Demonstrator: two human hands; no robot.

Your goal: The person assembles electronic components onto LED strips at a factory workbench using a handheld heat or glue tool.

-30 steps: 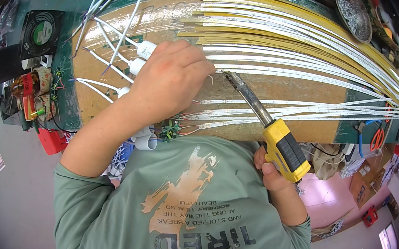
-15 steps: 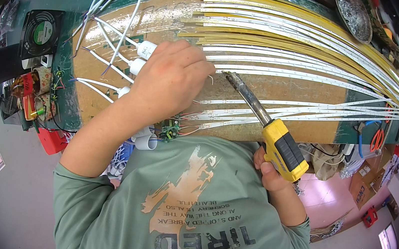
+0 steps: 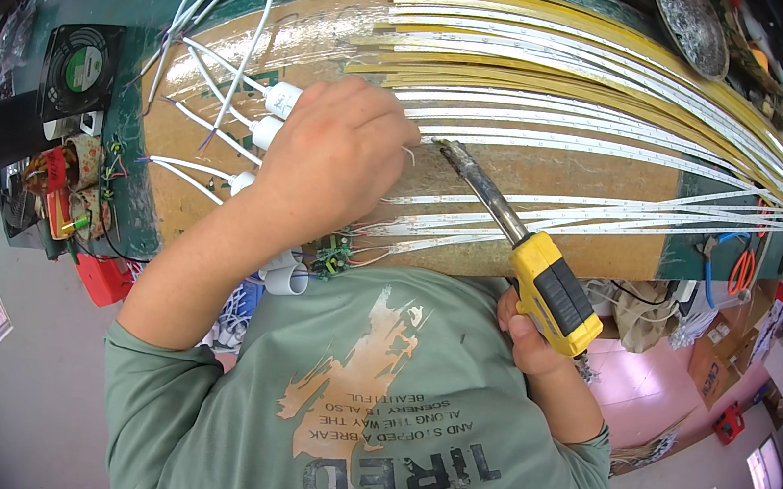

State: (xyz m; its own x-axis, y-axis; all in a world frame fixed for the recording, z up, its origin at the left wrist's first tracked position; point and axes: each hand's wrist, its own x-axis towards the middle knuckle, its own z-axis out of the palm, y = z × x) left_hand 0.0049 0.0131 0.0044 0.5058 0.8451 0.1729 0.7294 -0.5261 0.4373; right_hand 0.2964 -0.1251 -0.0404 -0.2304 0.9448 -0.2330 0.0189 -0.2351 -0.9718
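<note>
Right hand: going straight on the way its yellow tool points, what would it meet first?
Probably the left end of the white strip just by the metal tip of the tool in the right hand. Tip and strip look nearly touching, but depth is unclear.

Grn short-slv tee (image 3: 370, 410), orange/blk print (image 3: 344, 377)

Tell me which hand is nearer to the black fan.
Left. The left hand is to the right of the black fan, with white wires between them. The right hand is farther right and closer to the person's body, holding the yellow tool.
</note>
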